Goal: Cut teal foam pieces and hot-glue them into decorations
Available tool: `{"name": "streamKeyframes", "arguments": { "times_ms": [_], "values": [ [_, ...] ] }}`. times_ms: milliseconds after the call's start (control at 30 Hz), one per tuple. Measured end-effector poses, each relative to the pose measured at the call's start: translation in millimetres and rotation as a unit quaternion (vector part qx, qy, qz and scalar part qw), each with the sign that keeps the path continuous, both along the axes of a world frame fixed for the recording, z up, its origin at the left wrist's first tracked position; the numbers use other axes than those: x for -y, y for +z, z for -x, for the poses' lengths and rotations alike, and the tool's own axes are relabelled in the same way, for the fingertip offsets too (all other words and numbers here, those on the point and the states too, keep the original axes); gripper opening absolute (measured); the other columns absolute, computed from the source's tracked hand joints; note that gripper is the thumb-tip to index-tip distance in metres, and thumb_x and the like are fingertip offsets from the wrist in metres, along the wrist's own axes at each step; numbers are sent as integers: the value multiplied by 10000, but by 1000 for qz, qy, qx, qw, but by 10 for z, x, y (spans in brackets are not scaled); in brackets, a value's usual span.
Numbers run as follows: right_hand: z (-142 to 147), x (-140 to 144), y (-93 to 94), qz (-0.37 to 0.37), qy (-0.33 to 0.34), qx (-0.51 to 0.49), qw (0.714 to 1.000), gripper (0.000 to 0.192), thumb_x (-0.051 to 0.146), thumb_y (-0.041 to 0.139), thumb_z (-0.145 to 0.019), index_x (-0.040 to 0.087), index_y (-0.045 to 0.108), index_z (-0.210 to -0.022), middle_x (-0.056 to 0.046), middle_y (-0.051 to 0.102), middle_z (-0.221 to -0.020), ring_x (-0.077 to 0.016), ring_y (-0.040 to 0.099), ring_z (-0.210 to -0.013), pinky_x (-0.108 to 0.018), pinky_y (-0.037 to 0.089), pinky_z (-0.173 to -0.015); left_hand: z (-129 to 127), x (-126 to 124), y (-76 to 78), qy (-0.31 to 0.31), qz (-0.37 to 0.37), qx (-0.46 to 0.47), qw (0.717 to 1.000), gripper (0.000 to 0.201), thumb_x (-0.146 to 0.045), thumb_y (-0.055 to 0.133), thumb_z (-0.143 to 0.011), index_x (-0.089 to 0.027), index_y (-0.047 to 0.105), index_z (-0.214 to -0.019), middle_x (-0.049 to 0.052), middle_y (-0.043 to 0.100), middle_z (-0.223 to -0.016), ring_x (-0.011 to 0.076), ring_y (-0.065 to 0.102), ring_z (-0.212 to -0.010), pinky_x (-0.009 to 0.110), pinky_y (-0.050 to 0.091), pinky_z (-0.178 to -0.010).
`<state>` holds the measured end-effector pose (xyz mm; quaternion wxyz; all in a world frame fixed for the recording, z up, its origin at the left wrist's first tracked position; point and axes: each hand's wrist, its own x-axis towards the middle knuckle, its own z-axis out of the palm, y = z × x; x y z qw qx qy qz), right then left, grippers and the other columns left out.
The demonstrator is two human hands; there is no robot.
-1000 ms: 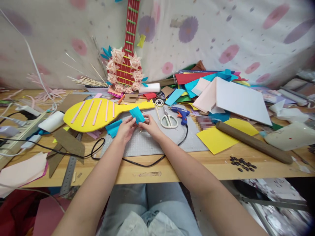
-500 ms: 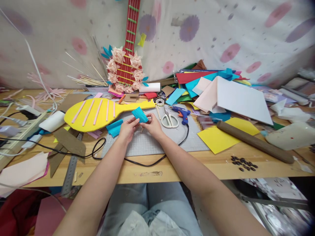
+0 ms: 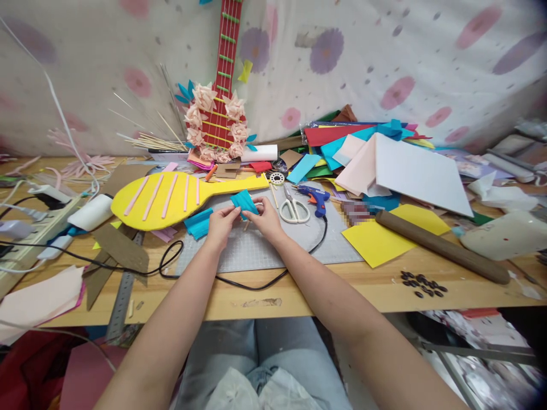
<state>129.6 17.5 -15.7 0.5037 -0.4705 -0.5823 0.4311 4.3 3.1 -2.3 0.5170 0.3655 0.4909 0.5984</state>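
Both hands are up over the grey cutting mat (image 3: pixel 273 245), fingertips meeting on one small teal paper piece (image 3: pixel 244 203). My left hand (image 3: pixel 221 225) pinches its lower left edge; my right hand (image 3: pixel 268 218) pinches the right side, fingers curled in. The piece is pleated or folded, held just above the mat near its far edge, tilted a little. I cannot tell whether it touches the mat.

A second teal paper piece (image 3: pixel 199 222) lies flat just left of the left hand, at the mat's left corner, partly under the rim of the yellow guitar cutout (image 3: pixel 171 196). The cutout lies flat beyond the mat, its body to the left with pink strips across it, its neck running right behind the held piece.

Right of the held piece, on the mat: white-handled scissors (image 3: pixel 293 209), then a blue glue gun (image 3: pixel 315 198) just beyond them. The gun's black cord (image 3: pixel 256 285) loops back along the mat's near edge and off to the left.

Further right of the mat: a yellow sheet (image 3: pixel 384 239), a brown cardboard tube (image 3: pixel 440 247) lying slantwise across it, and a small cluster of dark beads (image 3: pixel 421 283) near the bench (image 3: pixel 299 299) edge.

Behind the cutout, a red guitar model (image 3: pixel 220 108) with pale paper flowers stands against the floral cloth backdrop. A metal ruler (image 3: pixel 122 296) lies left of the mat.
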Motion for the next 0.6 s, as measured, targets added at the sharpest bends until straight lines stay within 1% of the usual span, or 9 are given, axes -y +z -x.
{"name": "streamKeyframes", "arguments": {
  "times_ms": [100,167,333,600],
  "values": [
    [-9,-20,-13,-5,-14,-12,1000,333,337,664,-643,219,467,-884,48,624,-677,-114,557,-605,-265,450,-626,8,-23,-55,-19,-26,-67,997,357,-387,757,-519,-131,718,-765,20,651,-633,139,581,-622,293,465,-709],
    [-8,-23,-11,-13,-18,-20,1000,308,318,656,-647,216,471,-871,49,621,-677,-113,557,-609,-262,445,-628,10,-40,-89,-23,-39,-89,995,352,-404,733,-554,-139,720,-785,17,655,-642,141,586,-632,297,466,-727],
    [6,4,37,-28,-21,-29,999,269,272,645,-651,211,472,-848,58,597,-646,-110,552,-595,-255,429,-622,-5,-57,-117,-38,-37,-62,997,375,-451,723,-552,-148,707,-773,20,673,-683,141,597,-620,301,476,-719],
    [21,-2,23,-48,0,-51,998,292,312,639,-654,211,460,-862,49,585,-687,-114,568,-642,-254,433,-624,-31,-15,-43,-31,-9,-29,999,425,-467,762,-471,-137,696,-731,21,667,-634,135,597,-580,271,476,-638]
  ]
}}
